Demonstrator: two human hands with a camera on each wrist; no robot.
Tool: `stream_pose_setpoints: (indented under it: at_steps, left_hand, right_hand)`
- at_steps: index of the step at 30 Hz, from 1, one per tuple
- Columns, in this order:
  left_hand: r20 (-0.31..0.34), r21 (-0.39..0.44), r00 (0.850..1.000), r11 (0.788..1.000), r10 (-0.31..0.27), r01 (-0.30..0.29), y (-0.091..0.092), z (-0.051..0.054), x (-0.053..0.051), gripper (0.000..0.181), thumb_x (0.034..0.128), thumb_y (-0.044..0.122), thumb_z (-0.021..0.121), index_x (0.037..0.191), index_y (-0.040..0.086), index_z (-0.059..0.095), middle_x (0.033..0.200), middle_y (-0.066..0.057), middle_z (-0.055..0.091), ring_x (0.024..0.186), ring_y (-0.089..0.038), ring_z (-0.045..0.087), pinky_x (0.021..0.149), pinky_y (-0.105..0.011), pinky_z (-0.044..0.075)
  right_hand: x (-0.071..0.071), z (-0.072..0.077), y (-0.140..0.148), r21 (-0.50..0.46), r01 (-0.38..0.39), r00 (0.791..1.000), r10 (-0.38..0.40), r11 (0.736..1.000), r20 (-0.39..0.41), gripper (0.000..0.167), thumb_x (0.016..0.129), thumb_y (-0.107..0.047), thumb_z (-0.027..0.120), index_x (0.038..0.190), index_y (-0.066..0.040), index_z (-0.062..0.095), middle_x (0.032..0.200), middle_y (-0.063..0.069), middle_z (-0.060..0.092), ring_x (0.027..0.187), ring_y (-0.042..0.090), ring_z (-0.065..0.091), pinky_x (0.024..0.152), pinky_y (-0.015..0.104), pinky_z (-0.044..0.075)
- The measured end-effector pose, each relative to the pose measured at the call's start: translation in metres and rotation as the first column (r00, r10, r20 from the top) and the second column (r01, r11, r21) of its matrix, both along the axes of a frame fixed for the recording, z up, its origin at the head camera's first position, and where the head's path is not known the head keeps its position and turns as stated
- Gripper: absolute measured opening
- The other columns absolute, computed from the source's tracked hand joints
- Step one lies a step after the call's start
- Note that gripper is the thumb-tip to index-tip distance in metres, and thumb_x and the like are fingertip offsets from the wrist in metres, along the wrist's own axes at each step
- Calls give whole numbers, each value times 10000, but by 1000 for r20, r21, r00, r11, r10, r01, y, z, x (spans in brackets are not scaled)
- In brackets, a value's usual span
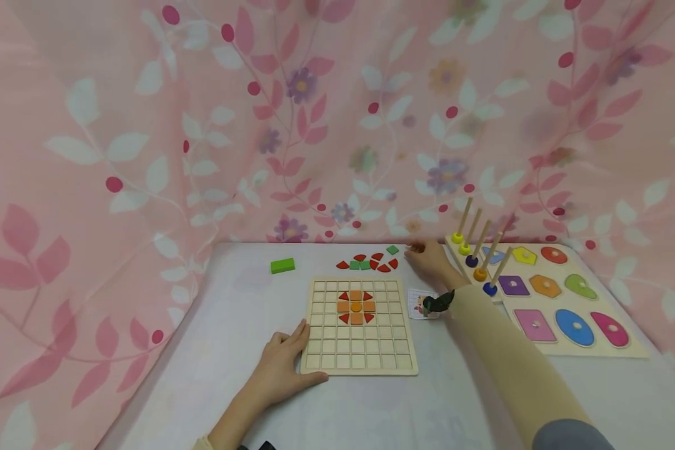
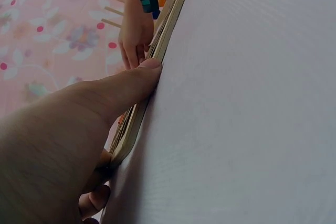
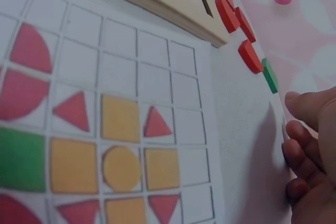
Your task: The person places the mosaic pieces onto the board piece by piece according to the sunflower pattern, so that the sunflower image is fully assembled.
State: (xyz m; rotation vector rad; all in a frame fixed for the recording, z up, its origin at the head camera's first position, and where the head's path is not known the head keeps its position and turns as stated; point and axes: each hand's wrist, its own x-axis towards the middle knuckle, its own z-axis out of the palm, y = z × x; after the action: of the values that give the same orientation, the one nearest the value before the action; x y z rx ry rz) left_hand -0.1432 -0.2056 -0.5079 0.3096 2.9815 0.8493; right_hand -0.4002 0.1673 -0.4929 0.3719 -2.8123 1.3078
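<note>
My left hand (image 1: 280,362) rests at the near left corner of a wooden grid board (image 1: 365,362). Its thumb lies along the near edge and the fingers along the left edge. On the board sit orange squares (image 1: 356,295), an orange circle (image 1: 356,307) and red triangles (image 1: 368,318). At the table's back, my right hand (image 1: 429,261) hovers or rests beside a green piece (image 1: 392,250), with fingers loosely bent; I see nothing held. Red quarter-circle pieces (image 1: 392,264) and green squares (image 1: 354,265) lie behind the board. A printed pattern card (image 3: 121,77) lies under the right wrist.
A green block (image 1: 282,266) lies at the back left. To the right stand a peg rack (image 1: 480,273) with coloured rings and a shape puzzle board (image 1: 587,350) with knobbed pieces. A floral pink curtain (image 1: 337,125) hangs behind the white table (image 1: 225,312).
</note>
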Motion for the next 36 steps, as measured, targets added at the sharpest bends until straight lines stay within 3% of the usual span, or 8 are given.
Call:
stream_pose_setpoints:
  at_steps: [12, 22, 28, 36]
  left_hand:
    - [-2, -1, 1000, 1000, 0, 0, 2, 1, -1, 1160, 758, 724, 838, 1624, 80, 413, 1731, -21, 310, 1100, -119, 406, 908, -359, 411]
    - [7, -5, 1000, 1000, -1, 1, 0, 0, 0, 1173, 755, 753, 820, 1626, 85, 407, 1734, -15, 297, 1102, -115, 403, 909, -357, 413]
    - [-1, -10, 1000, 1000, -1, 1, -1, -1, 0, 1174, 749, 762, 818, 1625, 91, 415, 1731, -15, 306, 1103, -112, 402, 925, -366, 414]
    - [-6, -7, 1000, 1000, -12, 12, -1, -1, 0, 1170, 756, 761, 813, 1622, 82, 417, 1729, -31, 308, 1102, -116, 406, 929, -377, 412]
  right_hand:
    - [-23, 8, -14, 166, -42, 997, 30, 985, 77, 459, 1043, -155, 653, 1463, 15, 585, 1319, 253, 612, 1185, 382, 568, 1086, 525, 456]
    - [-34, 12, -20, 255, -167, 986, 155, 952, 67, 455, 1033, -129, 641, 1474, -22, 605, 1379, 316, 617, 1286, 457, 580, 1110, 582, 442]
    - [-33, 15, -24, 277, -184, 982, 167, 943, 83, 395, 1054, -139, 627, 1427, -9, 633, 1417, 332, 600, 1343, 484, 553, 1145, 599, 410]
    - [-28, 16, -26, 289, -171, 985, 163, 942, 49, 376, 1058, -135, 633, 1388, 44, 628, 1360, 334, 620, 1290, 476, 580, 1107, 587, 450]
